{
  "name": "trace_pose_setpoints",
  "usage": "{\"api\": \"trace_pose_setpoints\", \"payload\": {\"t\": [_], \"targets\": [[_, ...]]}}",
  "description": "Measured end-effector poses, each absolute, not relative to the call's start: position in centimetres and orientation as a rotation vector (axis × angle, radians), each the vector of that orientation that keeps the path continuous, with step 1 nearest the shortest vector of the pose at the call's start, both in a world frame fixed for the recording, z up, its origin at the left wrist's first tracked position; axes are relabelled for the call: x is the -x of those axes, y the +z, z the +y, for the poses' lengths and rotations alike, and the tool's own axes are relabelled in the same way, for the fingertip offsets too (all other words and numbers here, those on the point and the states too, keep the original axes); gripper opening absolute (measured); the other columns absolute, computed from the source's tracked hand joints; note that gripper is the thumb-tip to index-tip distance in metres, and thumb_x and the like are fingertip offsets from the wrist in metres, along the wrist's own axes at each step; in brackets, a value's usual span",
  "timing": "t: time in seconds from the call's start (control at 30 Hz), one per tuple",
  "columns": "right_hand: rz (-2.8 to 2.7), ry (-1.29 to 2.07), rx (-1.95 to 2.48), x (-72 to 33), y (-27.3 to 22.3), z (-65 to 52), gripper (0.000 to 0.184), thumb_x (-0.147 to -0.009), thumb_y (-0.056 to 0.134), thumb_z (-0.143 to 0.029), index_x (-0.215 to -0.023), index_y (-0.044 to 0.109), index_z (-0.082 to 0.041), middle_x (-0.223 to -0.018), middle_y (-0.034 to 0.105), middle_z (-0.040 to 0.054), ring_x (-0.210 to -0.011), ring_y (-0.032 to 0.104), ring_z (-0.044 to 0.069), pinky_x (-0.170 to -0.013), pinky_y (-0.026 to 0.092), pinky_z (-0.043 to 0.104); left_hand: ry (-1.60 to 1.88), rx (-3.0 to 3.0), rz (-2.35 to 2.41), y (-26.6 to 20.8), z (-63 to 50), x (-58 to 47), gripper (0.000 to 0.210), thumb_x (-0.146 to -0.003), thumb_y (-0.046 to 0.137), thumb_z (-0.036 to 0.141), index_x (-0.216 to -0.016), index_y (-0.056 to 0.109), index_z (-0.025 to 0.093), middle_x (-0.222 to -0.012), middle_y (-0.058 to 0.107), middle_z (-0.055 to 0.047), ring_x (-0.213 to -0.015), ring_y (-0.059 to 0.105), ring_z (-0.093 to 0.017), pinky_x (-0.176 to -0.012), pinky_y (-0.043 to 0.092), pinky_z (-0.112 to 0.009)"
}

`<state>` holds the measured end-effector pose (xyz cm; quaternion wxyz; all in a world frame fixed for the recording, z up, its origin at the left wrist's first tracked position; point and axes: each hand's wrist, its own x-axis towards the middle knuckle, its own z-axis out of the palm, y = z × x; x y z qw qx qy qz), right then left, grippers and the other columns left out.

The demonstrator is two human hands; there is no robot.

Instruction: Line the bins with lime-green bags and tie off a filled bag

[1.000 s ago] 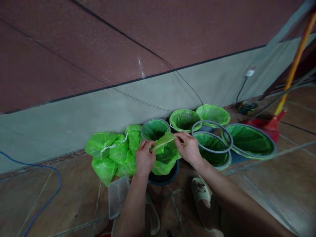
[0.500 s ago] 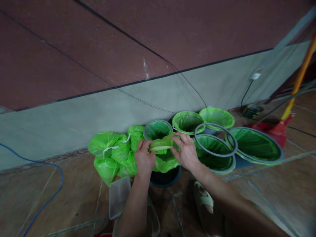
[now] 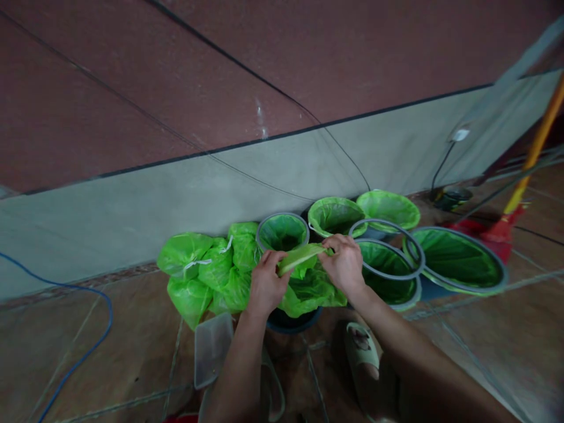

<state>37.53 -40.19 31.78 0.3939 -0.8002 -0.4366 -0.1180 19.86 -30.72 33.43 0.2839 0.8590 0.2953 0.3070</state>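
Note:
A thin green garbage bag (image 3: 308, 291) is stretched between my two hands, its top edge pulled into a taut band and its body hanging loose. My left hand (image 3: 269, 279) pinches one end of that edge. At the other end my right hand (image 3: 343, 261) grips it with thumb and fingers. Below the bag stands a dark trash bin (image 3: 294, 323), mostly hidden by the plastic. Just behind is a lined bin with a grey rim (image 3: 282, 232). A loose grey ring (image 3: 420, 249) rests across the bins to the right of my right hand.
Several tied green bags (image 3: 189, 255) lie on the left by the wall. More lined bins (image 3: 456, 258) stand at right, near a red dustpan (image 3: 497, 235). A clear plastic container (image 3: 213, 349) and a blue cable (image 3: 108, 317) are on the tiled floor.
Both hands have moved a little to the right with the bag. Its edge is now pulled straighter, and the bag's body has spread to the right over the dark bin.

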Motion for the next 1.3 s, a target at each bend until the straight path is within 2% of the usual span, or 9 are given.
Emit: {"api": "trace_pose_setpoints", "payload": {"t": [0.13, 0.27, 0.5, 0.6, 0.73, 0.87, 1.03, 1.13, 1.3], "targets": [[-1.086, -0.279, 2.119, -38.0, 31.9, -40.2, 0.015, -0.078, 0.056, -0.023, -0.065, 0.062, -0.021, -0.078, 0.069, 0.0049, -0.073, 0.062, 0.020, -0.071, 0.042, 0.031, 0.891, -2.280, 0.669, 33.6, -31.2, -20.0, 0.019, -0.082, 0.069, 0.018, -0.100, 0.064, 0.021, -0.097, 0.063, -0.001, -0.083, 0.060, -0.013, -0.073, 0.050, -0.023], [-1.075, -0.277, 2.185, -38.0, 32.0, -40.2, 0.015, -0.078, 0.056, -0.023, -0.066, 0.064, -0.020, -0.078, 0.069, 0.0048, -0.069, 0.061, 0.018, -0.067, 0.039, 0.029, 0.904, -2.264, 0.617, 33.5, -31.3, -20.4, 0.006, -0.083, 0.066, 0.017, -0.087, 0.063, 0.021, -0.088, 0.061, 0.000, -0.076, 0.058, -0.012, -0.068, 0.046, -0.022], [-1.133, -0.244, 2.235, -37.3, 32.2, -40.1, 0.014, -0.082, 0.058, -0.023, -0.071, 0.066, -0.019, -0.080, 0.070, 0.0054, -0.074, 0.063, 0.020, -0.072, 0.041, 0.031, 1.025, -2.262, 0.901, 33.2, -31.1, -20.7, 0.025, -0.067, 0.052, -0.003, -0.063, 0.043, 0.020, -0.069, 0.046, 0.004, -0.066, 0.048, -0.011, -0.063, 0.036, -0.022], [-1.269, -0.257, 2.159, -36.9, 32.0, -40.2, 0.007, -0.079, 0.062, -0.019, -0.083, 0.068, -0.019, -0.091, 0.070, 0.0068, -0.086, 0.064, 0.023, -0.080, 0.044, 0.034, 1.086, -2.276, 0.933, 33.2, -31.0, -20.6, 0.028, -0.064, 0.048, -0.005, -0.060, 0.036, 0.020, -0.069, 0.045, 0.003, -0.066, 0.047, -0.011, -0.062, 0.035, -0.022], [-1.473, -0.318, 1.941, -36.2, 31.7, -40.3, 0.029, -0.080, 0.067, -0.021, -0.108, 0.066, -0.018, -0.116, 0.066, 0.0110, -0.104, 0.059, 0.029, -0.089, 0.045, 0.040, 1.094, -2.293, 0.926, 33.2, -30.9, -20.7, 0.026, -0.067, 0.049, -0.003, -0.061, 0.037, 0.020, -0.072, 0.047, 0.003, -0.066, 0.048, -0.011, -0.063, 0.037, -0.022], [-1.529, -0.301, 1.733, -35.7, 31.6, -40.2, 0.013, -0.087, 0.059, -0.017, -0.096, 0.066, -0.021, -0.106, 0.066, 0.0076, -0.098, 0.059, 0.024, -0.088, 0.047, 0.037, 1.051, -2.300, 0.968, 33.2, -31.0, -20.6, 0.022, -0.071, 0.053, 0.001, -0.068, 0.045, 0.021, -0.076, 0.050, 0.003, -0.070, 0.051, -0.012, -0.067, 0.040, -0.024], [-1.333, -0.211, 1.616, -35.7, 31.6, -40.0, 0.016, -0.086, 0.051, -0.009, -0.085, 0.060, -0.022, -0.091, 0.062, 0.0033, -0.083, 0.061, 0.017, -0.074, 0.048, 0.028, 0.985, -2.306, 0.796, 33.3, -31.4, -20.4, 0.022, -0.073, 0.051, 0.000, -0.073, 0.049, 0.021, -0.090, 0.057, 0.000, -0.084, 0.058, -0.013, -0.073, 0.045, -0.023], [-1.252, -0.202, 1.618, -35.8, 31.7, -39.9, 0.017, -0.085, 0.049, -0.007, -0.082, 0.056, -0.022, -0.087, 0.059, 0.0020, -0.079, 0.059, 0.016, -0.072, 0.047, 0.027, 1.013, -2.303, 0.689, 33.3, -31.5, -20.6, 0.021, -0.073, 0.051, 0.000, -0.072, 0.049, 0.021, -0.097, 0.059, -0.001, -0.089, 0.060, -0.013, -0.073, 0.046, -0.023], [-1.268, -0.204, 1.651, -35.7, 31.7, -40.1, 0.018, -0.083, 0.048, -0.006, -0.079, 0.052, -0.023, -0.090, 0.061, 0.0025, -0.082, 0.061, 0.016, -0.073, 0.047, 0.027, 1.194, -2.276, 0.735, 33.2, -31.5, -20.8, 0.027, -0.062, 0.043, -0.006, -0.063, 0.037, 0.021, -0.081, 0.054, 0.001, -0.076, 0.055, -0.012, -0.068, 0.043, -0.022]]}}
